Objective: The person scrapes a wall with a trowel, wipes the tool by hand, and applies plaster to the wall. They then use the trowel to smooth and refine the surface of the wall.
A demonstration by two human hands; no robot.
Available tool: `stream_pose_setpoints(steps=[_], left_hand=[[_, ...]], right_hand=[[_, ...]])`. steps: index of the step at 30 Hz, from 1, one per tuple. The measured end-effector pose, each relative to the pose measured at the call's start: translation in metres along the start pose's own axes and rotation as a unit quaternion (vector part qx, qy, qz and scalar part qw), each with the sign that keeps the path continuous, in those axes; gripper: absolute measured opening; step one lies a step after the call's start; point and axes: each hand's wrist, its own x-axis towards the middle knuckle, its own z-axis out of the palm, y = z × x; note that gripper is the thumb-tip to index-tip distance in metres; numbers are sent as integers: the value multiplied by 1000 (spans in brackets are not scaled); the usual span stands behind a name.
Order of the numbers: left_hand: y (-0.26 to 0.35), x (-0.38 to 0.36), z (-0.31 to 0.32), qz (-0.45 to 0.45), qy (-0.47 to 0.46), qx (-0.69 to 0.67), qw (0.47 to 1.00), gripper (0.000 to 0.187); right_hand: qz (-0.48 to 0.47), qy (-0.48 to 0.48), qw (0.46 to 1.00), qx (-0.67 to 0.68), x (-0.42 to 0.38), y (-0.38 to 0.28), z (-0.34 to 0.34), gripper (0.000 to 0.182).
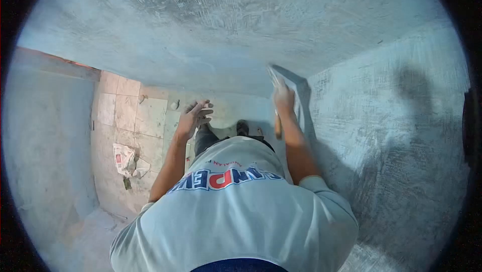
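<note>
My right hand is wrapped round a putty knife. The wooden end of its handle sticks out below my fist, and its thin pale blade points up at the plastered wall, close to the corner. A dark shadow of the tool and arm falls along that corner. Out in front of my body on the left, my left hand hangs in the air over the tiled floor, fingers apart and holding nothing. Greyish dust or plaster marks its fingers.
A second plastered wall rises close on my right. On the tiled floor lies a crumpled white bag with red print, and small lumps of debris sit near the wall's foot. A pale upright surface stands at the left.
</note>
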Motion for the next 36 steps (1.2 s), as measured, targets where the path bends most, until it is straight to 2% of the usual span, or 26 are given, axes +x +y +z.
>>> stream_pose_setpoints(steps=[1,2,4,6,7,12,15,17,18,22,23,25,27,30,33,36], left_hand=[[-2,-1,0,-6,0,-4,1000,36],[-4,0,0,-11,-1,-8,1000,35],[-4,-1,9,-21,-11,3,1000,35],[5,0,18,-27,-25,35,999,35],[6,1,19,-14,-25,41,999,35],[4,0,14,6,-2,16,1000,37],[-4,-1,9,-5,34,-2,999,41],[-9,14,5,-15,15,-2,1000,42],[-21,15,8,-27,8,-9,1000,43],[10,11,25,-37,-60,76,995,40],[13,12,24,-27,-77,73,994,38],[10,15,28,-18,-71,56,996,36],[2,10,19,-25,-53,35,998,36],[0,-5,18,-26,-46,49,997,38],[7,-14,12,-22,-15,31,999,42],[-8,-16,-7,-12,22,-15,1000,41]], right_hand=[[-43,13,998,-53,18,-31,3,25],[-9,-53,997,-50,30,-37,23,28],[47,-98,993,-40,36,-47,54,29],[-69,-26,997,-12,24,-53,60,33],[-12,-37,999,-26,15,-59,41,30],[-66,71,995,-18,-18,-20,-27,17],[-40,78,993,-85,13,-30,-9,13],[-34,95,990,-99,10,-19,10,11],[-30,95,989,-110,0,-10,11,11],[-35,81,993,-80,-5,-53,-32,9],[-87,80,985,-128,-14,-39,-33,8],[-53,67,994,-64,-20,-18,-26,12],[-56,45,995,-75,-6,-12,-5,15],[-89,-65,986,-124,48,-55,44,17],[-80,-2,995,-61,30,-65,66,14],[-12,9,1000,-22,-8,-51,23,16]])
